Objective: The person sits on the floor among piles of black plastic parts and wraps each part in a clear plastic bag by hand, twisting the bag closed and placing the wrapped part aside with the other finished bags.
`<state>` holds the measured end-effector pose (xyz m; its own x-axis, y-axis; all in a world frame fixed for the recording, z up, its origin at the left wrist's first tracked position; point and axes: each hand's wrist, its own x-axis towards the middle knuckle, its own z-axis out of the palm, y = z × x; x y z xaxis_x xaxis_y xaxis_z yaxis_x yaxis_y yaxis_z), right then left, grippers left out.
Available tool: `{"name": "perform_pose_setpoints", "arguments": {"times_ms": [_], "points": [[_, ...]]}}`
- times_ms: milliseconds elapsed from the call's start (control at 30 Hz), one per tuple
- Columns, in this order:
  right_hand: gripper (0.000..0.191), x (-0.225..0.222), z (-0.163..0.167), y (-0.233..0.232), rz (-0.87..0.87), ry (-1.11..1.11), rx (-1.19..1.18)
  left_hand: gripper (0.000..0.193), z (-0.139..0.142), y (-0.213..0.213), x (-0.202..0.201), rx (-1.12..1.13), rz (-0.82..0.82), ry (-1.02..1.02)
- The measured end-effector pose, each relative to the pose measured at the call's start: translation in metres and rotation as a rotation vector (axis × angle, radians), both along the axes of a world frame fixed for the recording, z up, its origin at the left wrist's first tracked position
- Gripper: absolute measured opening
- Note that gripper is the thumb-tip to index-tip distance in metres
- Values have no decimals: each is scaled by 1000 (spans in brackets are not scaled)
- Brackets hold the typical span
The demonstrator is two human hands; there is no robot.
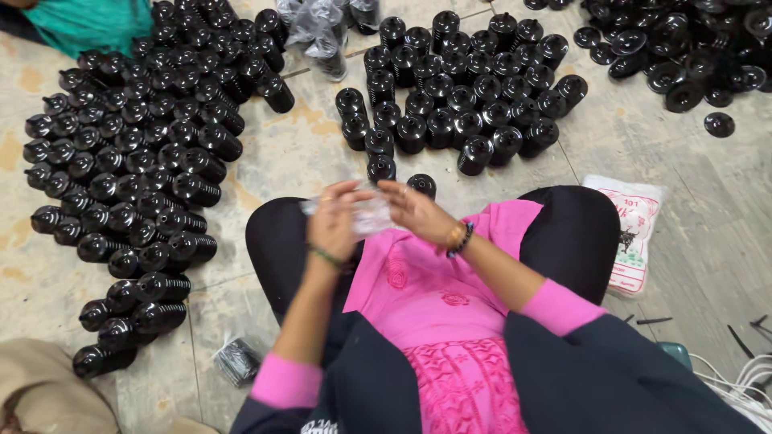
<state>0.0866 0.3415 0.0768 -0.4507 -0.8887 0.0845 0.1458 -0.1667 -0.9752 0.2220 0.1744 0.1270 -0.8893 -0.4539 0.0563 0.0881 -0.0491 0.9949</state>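
Note:
I sit on the floor with my knees spread, in pink and black clothing. My left hand (334, 221) and my right hand (414, 210) are raised together over my lap, both gripping a small clear plastic bag (368, 215) stretched between them. Directly ahead on the floor stand upright black plastic bottle-shaped parts (462, 96) in a tight cluster, the nearest one (421, 184) just beyond my right fingers. Whether the bag holds anything is not clear.
A long pile of the same black parts (137, 177) lies on its side to my left. Black round caps (683, 56) are heaped far right. A white printed sack (631, 233) lies by my right knee, a small bag of dark pieces (236, 360) by my left.

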Motion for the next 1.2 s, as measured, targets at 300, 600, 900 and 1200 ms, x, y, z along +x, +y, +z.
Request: {"name": "perform_pose_setpoints", "arguments": {"times_ms": [300,600,900,1200], "points": [[16,37,11,53,-307,-145,173,37,-6,54,-51,552,114,321],[19,39,24,77,-202,522,382,29,-31,56,-51,290,28,2],[38,-22,54,71,-120,-299,-14,22,-11,68,-41,146,-56,-81],[17,4,27,69,-520,-12,181,19,-7,58,-34,109,-29,-141]]}}
